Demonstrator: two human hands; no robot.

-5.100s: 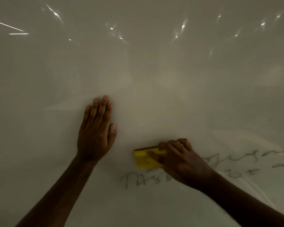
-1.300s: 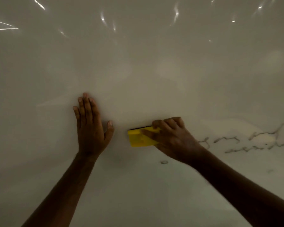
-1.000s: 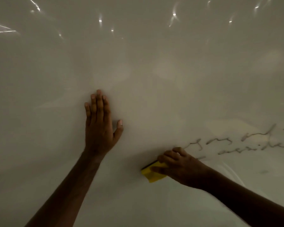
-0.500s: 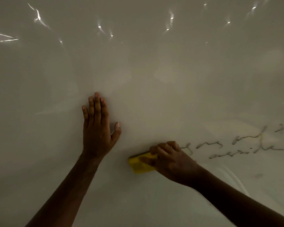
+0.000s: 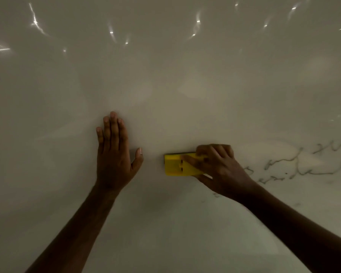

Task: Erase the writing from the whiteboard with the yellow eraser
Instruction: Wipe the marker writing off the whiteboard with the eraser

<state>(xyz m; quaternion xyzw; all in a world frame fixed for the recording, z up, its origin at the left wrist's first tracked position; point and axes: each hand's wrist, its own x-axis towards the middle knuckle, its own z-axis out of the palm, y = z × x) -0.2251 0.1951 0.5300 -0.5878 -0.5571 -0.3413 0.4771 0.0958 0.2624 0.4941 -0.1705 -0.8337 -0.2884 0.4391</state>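
A glossy whiteboard fills the whole view in dim light. My right hand grips the yellow eraser and holds it flat against the board, fingers curled over its top edge. Only the eraser's left half shows past my fingers. Dark handwriting in two faint lines runs along the board to the right of that hand, with a small smudge below my wrist. My left hand lies flat on the board with straight fingers, a short gap to the left of the eraser.
Bright ceiling-light reflections streak the upper part of the board. The board surface above and left of my hands bears no marks. No edge or tray of the board is in view.
My right hand has slid the eraser up the board from its lower spot half a second ago. The writing under and left of it is gone. My left hand stays flat in place.
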